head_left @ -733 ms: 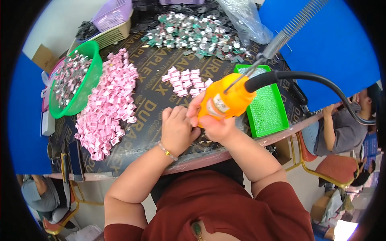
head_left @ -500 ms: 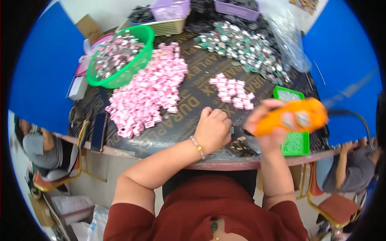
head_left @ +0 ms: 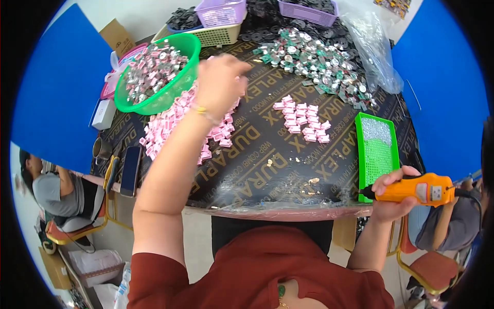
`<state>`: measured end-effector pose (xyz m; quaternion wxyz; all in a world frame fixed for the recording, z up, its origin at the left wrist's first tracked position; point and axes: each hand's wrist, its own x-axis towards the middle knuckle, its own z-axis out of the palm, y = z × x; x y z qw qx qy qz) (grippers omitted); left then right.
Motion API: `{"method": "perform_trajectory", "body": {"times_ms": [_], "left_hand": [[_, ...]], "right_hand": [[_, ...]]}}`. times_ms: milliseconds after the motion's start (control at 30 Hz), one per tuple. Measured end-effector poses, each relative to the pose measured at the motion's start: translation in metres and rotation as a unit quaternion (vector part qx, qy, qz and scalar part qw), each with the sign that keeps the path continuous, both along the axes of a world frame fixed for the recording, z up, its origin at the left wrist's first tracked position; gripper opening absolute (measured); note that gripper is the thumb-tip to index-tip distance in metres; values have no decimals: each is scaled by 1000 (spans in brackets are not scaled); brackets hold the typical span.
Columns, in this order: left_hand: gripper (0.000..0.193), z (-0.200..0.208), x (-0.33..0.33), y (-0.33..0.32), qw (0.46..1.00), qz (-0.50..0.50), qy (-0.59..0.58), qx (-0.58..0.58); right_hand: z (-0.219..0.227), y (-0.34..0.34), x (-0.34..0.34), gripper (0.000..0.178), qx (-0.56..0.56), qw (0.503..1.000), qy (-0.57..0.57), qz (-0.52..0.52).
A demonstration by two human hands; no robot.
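My left hand (head_left: 221,85) is stretched out over the far end of a heap of pink plastic parts (head_left: 167,131), close to the rim of a green basket (head_left: 177,90). Its fingers are blurred, so I cannot make out whether anything is in them. My right hand (head_left: 393,198) wraps around an orange electric screwdriver (head_left: 417,189), its dark tip pointing left over the near end of a green tray (head_left: 362,154). Small silvery screws (head_left: 376,130) fill part of that tray. A small cluster of pink parts (head_left: 302,119) lies at mid-table.
Silver and green round-topped pieces (head_left: 329,64) spread across the back right, beside a clear plastic bag (head_left: 373,51). Purple baskets (head_left: 311,14) stand at the back. A phone (head_left: 130,170) and pliers (head_left: 111,172) lie at the left edge. Blue partitions (head_left: 56,87) flank the table.
My left hand has swung from the near middle of the table to the far left, over the pink heap. My right hand has lowered the screwdriver rightward to the tray's near end.
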<state>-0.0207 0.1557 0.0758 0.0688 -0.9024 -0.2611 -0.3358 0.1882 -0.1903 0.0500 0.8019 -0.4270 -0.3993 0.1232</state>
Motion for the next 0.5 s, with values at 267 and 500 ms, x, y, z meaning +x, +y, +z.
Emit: {"method": "perform_trajectory", "body": {"times_ms": [267, 500], "left_hand": [[15, -65, 149, 4, 980, -78, 76, -168], [16, -84, 201, 20, 966, -53, 93, -234]], "right_hand": [[4, 1, -7, 71, 4, 1000, 21, 8], [4, -3, 4, 69, -4, 1000, 6, -9]]}}
